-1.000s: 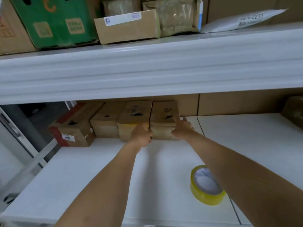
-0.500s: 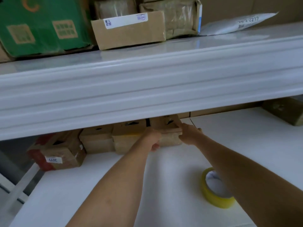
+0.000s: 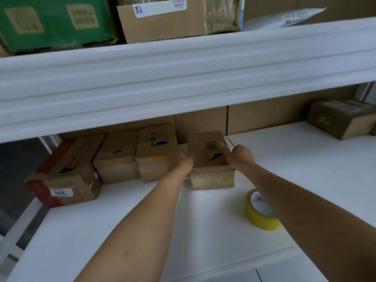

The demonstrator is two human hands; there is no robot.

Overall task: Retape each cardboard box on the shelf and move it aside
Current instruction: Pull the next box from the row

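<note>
Box marked "9#" (image 3: 210, 152) is the one in play, sitting on the lower white shelf (image 3: 295, 159) at the right end of a row of small cardboard boxes. A second ago it was jammed right up against its neighbour (image 3: 156, 153); now there's a clear gap between them and it sits a bit nearer the shelf's front edge, so it's been pulled out of the line. My read is that this one is being freed up to get taped, or shifted aside, since the front face already looks glossy with tape, though it's too blurry to be sure.

Left hand (image 3: 184, 166) is wedged into that new gap with fingers curled around the box's left side, gripping it. Right hand (image 3: 240, 156) is on the right edge, index finger laid out straight along the top near the lettering; the other fingers are hidden behind the hand, so whether they're really wrapped around it I can't tell. Both forearms reach in straight under the upper shelf's lip (image 3: 183, 82).

Yellow tape roll (image 3: 261, 210) lies flat just beside the right forearm, untouched. Further left there's a red-edged box with a label (image 3: 63, 180), another carton (image 3: 341, 119) far right.
</note>
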